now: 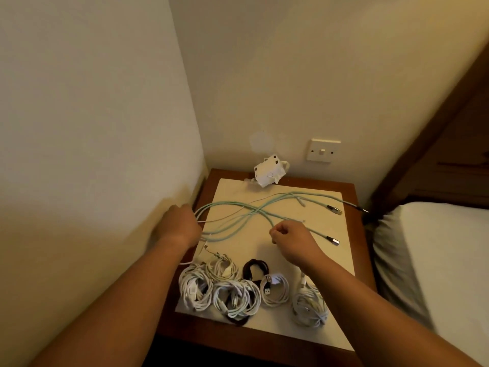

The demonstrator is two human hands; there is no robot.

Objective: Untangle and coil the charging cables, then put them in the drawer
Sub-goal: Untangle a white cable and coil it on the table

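Pale green cables (246, 213) lie stretched and crossed over a cream mat (322, 263) on a wooden bedside table (356, 197). At the mat's left edge my left hand (180, 223) grips the looped ends of these cables together with a thin white one. In the middle of the mat my right hand (288, 239) pinches a thin white cable near its tip. Metal plugs (334, 209) of the green cables point right. Several coiled white cables (232, 295) and a coiled black one (255, 268) sit along the mat's near edge.
A white multi-plug adapter (268, 170) hangs at the wall above the table's back edge, beside a wall switch (323, 151). A wall stands close on the left. A bed with a white pillow (428, 255) and wooden headboard borders the table on the right.
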